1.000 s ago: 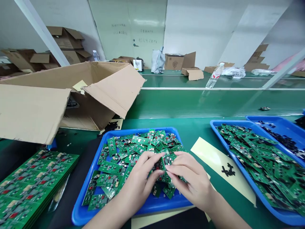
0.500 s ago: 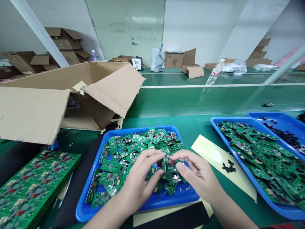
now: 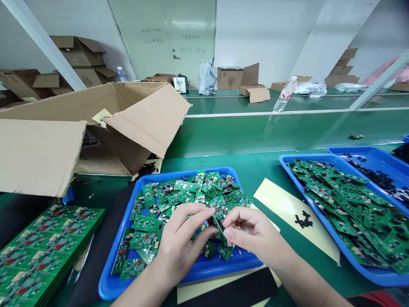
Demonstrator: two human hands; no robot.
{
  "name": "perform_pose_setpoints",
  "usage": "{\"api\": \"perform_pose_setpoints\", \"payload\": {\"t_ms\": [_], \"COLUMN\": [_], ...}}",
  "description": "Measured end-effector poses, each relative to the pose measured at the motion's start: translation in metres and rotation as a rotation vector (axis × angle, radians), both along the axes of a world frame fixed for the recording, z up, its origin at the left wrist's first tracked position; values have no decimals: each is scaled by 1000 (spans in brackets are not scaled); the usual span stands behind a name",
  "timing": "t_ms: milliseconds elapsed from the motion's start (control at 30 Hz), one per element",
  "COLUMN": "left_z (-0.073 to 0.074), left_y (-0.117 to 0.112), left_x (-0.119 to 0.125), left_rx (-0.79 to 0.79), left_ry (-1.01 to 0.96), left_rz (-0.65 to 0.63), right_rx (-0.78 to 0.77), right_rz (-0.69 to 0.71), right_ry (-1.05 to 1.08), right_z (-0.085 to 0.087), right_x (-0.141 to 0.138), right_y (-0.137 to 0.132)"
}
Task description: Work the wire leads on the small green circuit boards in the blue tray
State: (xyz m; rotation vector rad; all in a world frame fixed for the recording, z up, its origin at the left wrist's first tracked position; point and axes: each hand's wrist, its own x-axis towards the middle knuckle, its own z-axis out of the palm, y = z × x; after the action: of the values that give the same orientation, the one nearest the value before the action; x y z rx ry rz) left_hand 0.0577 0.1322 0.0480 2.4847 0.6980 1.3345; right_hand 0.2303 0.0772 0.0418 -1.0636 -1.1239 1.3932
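A small circuit board, seen nearly edge-on with a dark strip along it, is held above the near part of a blue tray. My left hand pinches its left end between thumb and fingers. At its right end, my right hand grips with thumb and forefinger. Underneath, many loose green circuit boards lie jumbled in the tray. Several small black pieces rest on a pale yellow sheet to the right of my hands.
To the left are a stack of uncut board panels and an open cardboard box. On the right, a second blue tray carries more boards; another tray behind holds black parts. A black strip lies in front. A bottle stands farther back.
My right hand has closed in on the board, its thumb and forefinger now pinching the right end. The board has turned from upright to slanted. The whole view has shifted slightly.
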Motion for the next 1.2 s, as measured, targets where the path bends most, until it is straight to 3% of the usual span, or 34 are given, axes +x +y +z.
{"api": "perform_pose_setpoints", "payload": {"t_ms": [167, 300, 600, 700, 867, 1200], "left_z": [1, 0, 0, -1, 1, 9], "left_y": [-4, -4, -8, -10, -8, -7], "left_x": [2, 2, 1, -2, -5, -13], "left_rx": [-37, -45, 137, 237, 394, 424], "left_ry": [-21, -67, -41, -2, -57, -156], "left_rz": [4, -9, 45, 66, 82, 102], "right_rx": [-59, -35, 412, 498, 503, 436], "right_rz": [39, 62, -120, -170, -178, -76], "right_ry": [69, -2, -439, -525, -573, -627], "right_z": [1, 4, 14, 19, 33, 56], "right_x": [-2, -1, -2, -3, -5, -16], "right_y": [2, 0, -18, -23, -25, -30]}}
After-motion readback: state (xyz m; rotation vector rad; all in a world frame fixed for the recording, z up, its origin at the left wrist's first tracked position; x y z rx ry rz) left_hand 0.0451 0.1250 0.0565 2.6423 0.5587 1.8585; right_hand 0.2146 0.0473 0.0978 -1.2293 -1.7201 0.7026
